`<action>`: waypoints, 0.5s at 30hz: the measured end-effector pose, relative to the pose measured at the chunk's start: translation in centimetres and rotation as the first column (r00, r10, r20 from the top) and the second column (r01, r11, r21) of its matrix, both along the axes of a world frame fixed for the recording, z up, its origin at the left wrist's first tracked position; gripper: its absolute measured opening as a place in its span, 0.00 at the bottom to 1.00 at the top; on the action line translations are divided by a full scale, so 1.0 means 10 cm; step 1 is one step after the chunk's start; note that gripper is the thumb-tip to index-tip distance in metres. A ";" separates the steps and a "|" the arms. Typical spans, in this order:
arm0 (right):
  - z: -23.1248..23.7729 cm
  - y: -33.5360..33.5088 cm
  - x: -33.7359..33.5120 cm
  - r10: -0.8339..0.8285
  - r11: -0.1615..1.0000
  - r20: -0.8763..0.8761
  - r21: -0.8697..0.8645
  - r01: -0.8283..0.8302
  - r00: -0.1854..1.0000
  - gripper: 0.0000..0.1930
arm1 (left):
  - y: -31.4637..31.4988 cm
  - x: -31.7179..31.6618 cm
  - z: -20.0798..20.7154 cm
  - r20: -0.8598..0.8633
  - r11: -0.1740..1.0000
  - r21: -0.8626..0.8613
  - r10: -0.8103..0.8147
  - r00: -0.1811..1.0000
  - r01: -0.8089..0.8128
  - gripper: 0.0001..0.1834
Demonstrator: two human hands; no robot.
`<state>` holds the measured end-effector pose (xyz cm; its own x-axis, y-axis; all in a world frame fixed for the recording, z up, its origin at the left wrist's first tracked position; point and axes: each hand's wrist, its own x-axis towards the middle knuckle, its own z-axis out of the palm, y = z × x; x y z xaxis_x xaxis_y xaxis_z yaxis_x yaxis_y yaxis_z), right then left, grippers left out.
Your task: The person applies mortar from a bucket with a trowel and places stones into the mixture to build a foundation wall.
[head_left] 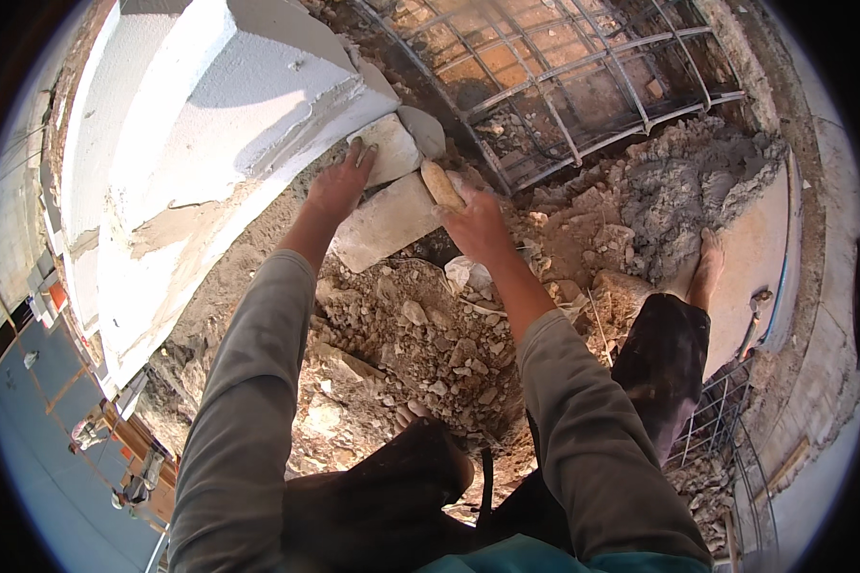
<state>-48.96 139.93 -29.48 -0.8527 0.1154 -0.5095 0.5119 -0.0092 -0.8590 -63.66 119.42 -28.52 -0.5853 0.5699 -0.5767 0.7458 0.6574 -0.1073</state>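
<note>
My left hand (pixel 342 181) reaches along the foot of a white wall. Its fingers are apart and rest on a pale, rough block (pixel 393 150) set against the wall's corner. A second pale slab-like block (pixel 385 224) lies just nearer to me, below both hands. Beside that block, my right hand (pixel 478 226) is closed round a tool with a thick wooden handle (pixel 440 183). The handle's rounded end points toward the far blocks. The tool's working end is hidden, so I cannot tell its kind.
The white stepped wall (pixel 172 143) rises at the left. A rebar cage (pixel 583 76) lies at the far right of my hands. Wet grey mortar (pixel 698 186) is heaped on a board (pixel 760 253) by my bare right foot (pixel 708 267). Loose rubble (pixel 420 334) fills the ground between my legs.
</note>
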 end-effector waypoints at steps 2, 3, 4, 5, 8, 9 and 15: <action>0.07 0.05 -0.05 0.020 0.999 0.067 -0.045 -0.017 0.998 0.31 | 0.03 -0.01 -0.04 -0.045 1.000 -0.005 -0.013 0.999 0.012 0.30; 0.12 0.06 -0.05 0.032 0.997 0.103 -0.071 -0.024 0.994 0.31 | 0.02 0.01 -0.06 -0.063 1.000 -0.011 -0.019 0.998 0.019 0.30; 0.13 0.08 -0.06 0.038 0.998 0.121 -0.054 -0.032 0.992 0.30 | -0.03 0.02 -0.13 -0.098 0.998 0.007 -0.060 0.993 0.061 0.30; 0.15 0.13 -0.09 0.049 0.998 0.130 -0.034 -0.045 0.990 0.29 | -0.08 0.02 -0.20 -0.142 0.995 0.026 -0.095 0.985 0.100 0.29; 0.16 0.42 -0.16 -0.077 0.978 0.254 -0.167 0.122 0.964 0.26 | 0.07 0.01 -0.21 -0.078 0.999 -0.025 -0.036 0.996 0.034 0.27; 0.14 0.49 -0.19 -0.133 0.947 0.315 -0.238 0.214 0.940 0.25 | 0.14 -0.01 -0.18 -0.029 0.998 -0.068 0.016 0.999 -0.018 0.27; -0.11 0.26 -0.19 -0.351 0.733 0.375 -0.460 0.501 0.858 0.19 | 0.27 -0.06 -0.16 -0.038 0.986 -0.149 -0.077 0.996 0.070 0.28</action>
<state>-50.82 142.56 -30.54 -0.6159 0.0866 -0.7831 0.5325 -0.6868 -0.4947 -64.22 122.08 -30.11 -0.5710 0.5230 -0.6328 0.7842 0.5755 -0.2320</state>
